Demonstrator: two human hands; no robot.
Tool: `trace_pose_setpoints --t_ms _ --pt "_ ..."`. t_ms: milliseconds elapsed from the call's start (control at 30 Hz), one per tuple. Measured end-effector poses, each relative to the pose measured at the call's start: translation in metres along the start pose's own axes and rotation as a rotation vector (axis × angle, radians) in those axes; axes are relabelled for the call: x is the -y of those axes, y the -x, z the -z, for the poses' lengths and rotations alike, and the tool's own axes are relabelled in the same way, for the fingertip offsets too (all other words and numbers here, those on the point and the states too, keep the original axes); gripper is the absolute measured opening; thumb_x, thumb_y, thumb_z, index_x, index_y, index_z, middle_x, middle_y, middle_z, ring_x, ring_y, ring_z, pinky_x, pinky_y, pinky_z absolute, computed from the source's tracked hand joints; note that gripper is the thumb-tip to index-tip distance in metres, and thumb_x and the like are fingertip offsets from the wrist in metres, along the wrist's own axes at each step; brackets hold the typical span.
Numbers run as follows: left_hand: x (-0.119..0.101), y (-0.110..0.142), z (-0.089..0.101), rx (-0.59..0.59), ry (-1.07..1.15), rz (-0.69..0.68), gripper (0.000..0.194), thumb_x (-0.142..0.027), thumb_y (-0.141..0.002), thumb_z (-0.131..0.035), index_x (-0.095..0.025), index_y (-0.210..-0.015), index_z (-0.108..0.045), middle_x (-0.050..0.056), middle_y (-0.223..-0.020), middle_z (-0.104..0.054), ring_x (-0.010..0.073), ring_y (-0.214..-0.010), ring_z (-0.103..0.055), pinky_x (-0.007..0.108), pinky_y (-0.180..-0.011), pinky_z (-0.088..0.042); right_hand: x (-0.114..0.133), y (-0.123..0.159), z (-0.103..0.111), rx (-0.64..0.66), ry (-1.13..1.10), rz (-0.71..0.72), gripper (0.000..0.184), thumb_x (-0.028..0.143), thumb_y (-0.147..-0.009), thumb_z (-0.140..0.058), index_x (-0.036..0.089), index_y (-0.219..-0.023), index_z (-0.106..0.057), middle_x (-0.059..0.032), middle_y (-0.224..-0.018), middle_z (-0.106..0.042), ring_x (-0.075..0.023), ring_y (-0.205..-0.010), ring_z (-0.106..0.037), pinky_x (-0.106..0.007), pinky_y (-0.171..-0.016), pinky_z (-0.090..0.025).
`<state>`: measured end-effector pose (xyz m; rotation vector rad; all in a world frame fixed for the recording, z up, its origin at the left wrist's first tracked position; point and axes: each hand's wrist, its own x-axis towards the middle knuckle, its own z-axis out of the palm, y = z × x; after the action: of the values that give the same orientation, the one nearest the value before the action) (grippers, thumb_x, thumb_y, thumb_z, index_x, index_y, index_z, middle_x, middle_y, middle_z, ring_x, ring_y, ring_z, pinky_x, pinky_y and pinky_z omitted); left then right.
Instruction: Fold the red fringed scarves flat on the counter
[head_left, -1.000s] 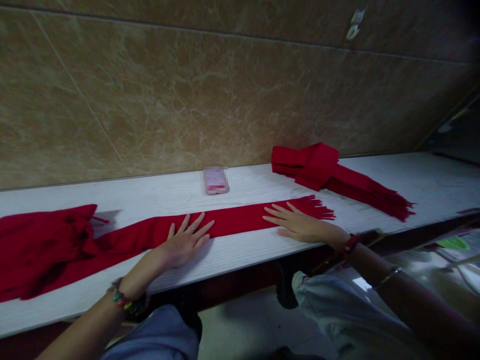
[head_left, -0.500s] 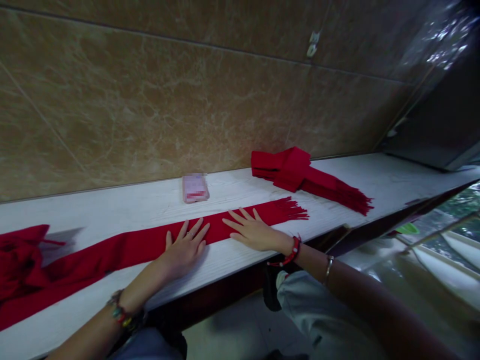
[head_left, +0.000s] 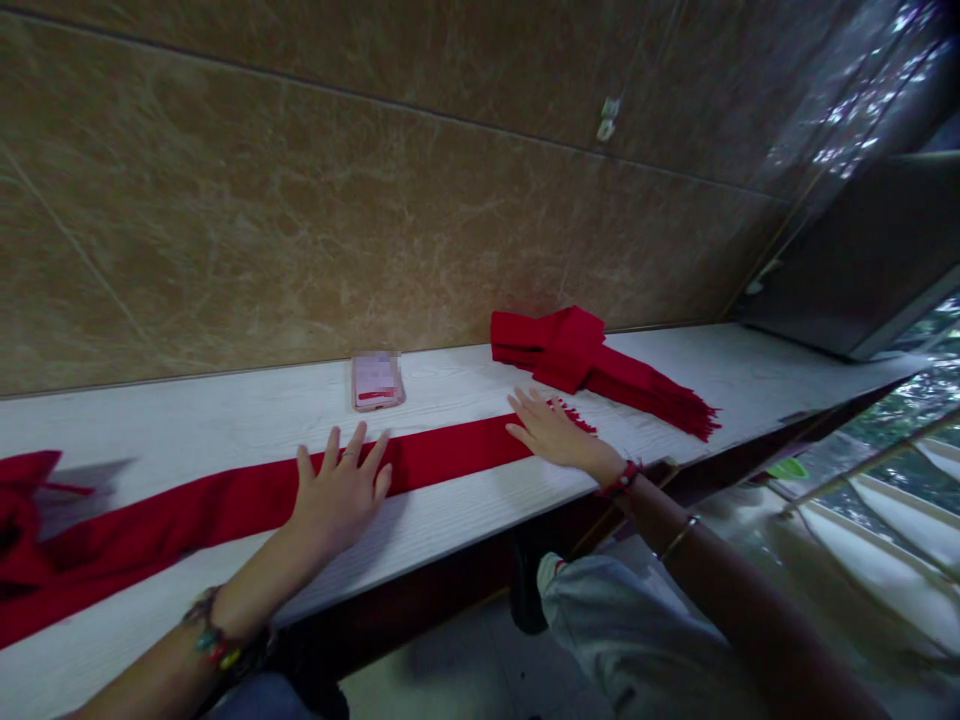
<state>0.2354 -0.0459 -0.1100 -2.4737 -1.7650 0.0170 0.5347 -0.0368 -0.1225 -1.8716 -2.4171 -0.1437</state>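
A long red scarf [head_left: 442,450] lies stretched out along the white wooden shelf [head_left: 225,420]. My left hand [head_left: 337,493] rests flat on its middle part with fingers spread. My right hand [head_left: 551,430] lies flat on the scarf's fringed right end, fingers stretched out. The scarf's left part ends in a bunched heap [head_left: 22,510] at the frame's left edge. A second red scarf [head_left: 585,355], folded with its fringe pointing right, lies farther back near the wall.
A pink phone [head_left: 376,380] lies by the brown marble wall [head_left: 300,200]. The shelf runs on to the right toward a dark panel [head_left: 847,260]. My knees and the floor show below the shelf's front edge.
My right hand has slid to the right along the scarf to its fringed end. My left hand has shifted slightly left. The view has turned further right.
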Motion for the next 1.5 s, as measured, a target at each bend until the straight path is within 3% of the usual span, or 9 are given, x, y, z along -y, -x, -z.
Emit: trace_pose_setpoints --t_ms 133,233,500,667,767,933,1033,1100,1500 --pt "-0.001 -0.01 -0.006 0.117 0.063 -0.133 0.049 -0.035 -0.09 -0.022 -0.024 -0.139 -0.022 0.005 -0.147 -0.011 0.032 -0.133 -0.008 0.06 -0.099 -0.017 0.055 -0.014 -0.003 0.046 -0.155 0.254 0.058 0.046 -0.091 -0.019 0.014 -0.139 -0.019 -0.0109 -0.145 -0.019 -0.0268 -0.133 -0.01 -0.054 -0.103 -0.017" --pt "0.007 -0.011 -0.011 0.213 0.1 -0.164 0.05 -0.039 -0.091 -0.021 -0.026 -0.139 -0.018 0.004 -0.147 -0.007 0.0313 -0.133 -0.008 0.06 -0.099 -0.017 0.065 -0.015 -0.012 0.065 -0.153 0.322 0.056 0.045 -0.091 -0.02 0.017 -0.139 -0.02 -0.0096 -0.144 -0.022 -0.026 -0.132 -0.015 -0.053 -0.104 -0.017" --pt "0.049 0.006 -0.01 0.259 0.073 -0.124 0.051 -0.035 -0.09 -0.022 -0.022 -0.139 -0.018 0.009 -0.146 -0.005 0.0331 -0.132 -0.008 0.059 -0.097 -0.021 0.009 -0.01 -0.025 0.059 -0.097 0.214 0.054 0.044 -0.091 -0.02 0.02 -0.139 -0.02 -0.0076 -0.144 -0.022 -0.0236 -0.132 -0.018 -0.051 -0.104 -0.019" --pt "0.089 0.023 -0.019 0.188 0.071 -0.087 0.051 -0.034 -0.09 -0.019 -0.02 -0.139 -0.021 0.011 -0.146 -0.011 0.0326 -0.132 -0.013 0.057 -0.097 -0.024 -0.03 -0.009 -0.036 0.082 -0.1 0.115 0.055 0.041 -0.09 -0.02 0.018 -0.139 -0.02 -0.0089 -0.144 -0.022 -0.024 -0.132 -0.017 -0.049 -0.104 -0.019" --pt "0.101 0.031 -0.026 0.129 0.084 -0.043 0.052 -0.037 -0.09 -0.019 -0.017 -0.138 -0.024 0.014 -0.145 -0.016 0.0312 -0.132 -0.015 0.053 -0.099 -0.025 -0.036 -0.011 -0.037 0.071 -0.059 0.056 0.056 0.04 -0.089 -0.023 0.014 -0.138 -0.024 -0.0127 -0.143 -0.023 -0.027 -0.131 -0.018 -0.052 -0.103 -0.019" --pt "0.09 0.026 -0.024 0.066 0.123 -0.095 0.054 -0.043 -0.09 -0.021 -0.018 -0.137 -0.027 0.013 -0.146 -0.015 0.0298 -0.132 -0.014 0.047 -0.102 -0.024 0.02 -0.017 -0.019 -0.036 -0.117 0.211 0.058 0.047 -0.088 -0.026 0.017 -0.138 -0.024 -0.0115 -0.144 -0.021 -0.0274 -0.132 -0.014 -0.055 -0.103 -0.015" --pt "0.082 0.016 -0.02 0.092 0.14 -0.193 0.053 -0.044 -0.09 -0.025 -0.022 -0.138 -0.025 0.009 -0.147 -0.012 0.0283 -0.133 -0.009 0.045 -0.104 -0.02 0.062 -0.017 -0.013 0.004 -0.172 0.369 0.057 0.049 -0.09 -0.024 0.021 -0.139 -0.022 -0.0077 -0.145 -0.02 -0.0245 -0.133 -0.013 -0.052 -0.104 -0.016" --pt "0.08 0.011 -0.019 0.133 0.139 -0.225 0.051 -0.042 -0.09 -0.024 -0.024 -0.138 -0.023 0.007 -0.146 -0.013 0.0272 -0.133 -0.01 0.046 -0.104 -0.019 0.075 -0.016 -0.014 0.035 -0.183 0.411 0.055 0.048 -0.091 -0.022 0.022 -0.139 -0.021 -0.007 -0.144 -0.023 -0.024 -0.132 -0.015 -0.053 -0.104 -0.016" --pt "0.055 0.03 -0.015 0.194 0.098 -0.095 0.052 -0.039 -0.09 -0.022 -0.023 -0.139 -0.02 0.009 -0.146 -0.01 0.0312 -0.132 -0.01 0.054 -0.101 -0.018 0.047 -0.022 -0.012 0.038 -0.17 0.523 0.049 0.043 -0.092 -0.027 0.023 -0.137 -0.028 -0.0044 -0.142 -0.029 -0.0214 -0.132 -0.019 -0.049 -0.105 -0.013"
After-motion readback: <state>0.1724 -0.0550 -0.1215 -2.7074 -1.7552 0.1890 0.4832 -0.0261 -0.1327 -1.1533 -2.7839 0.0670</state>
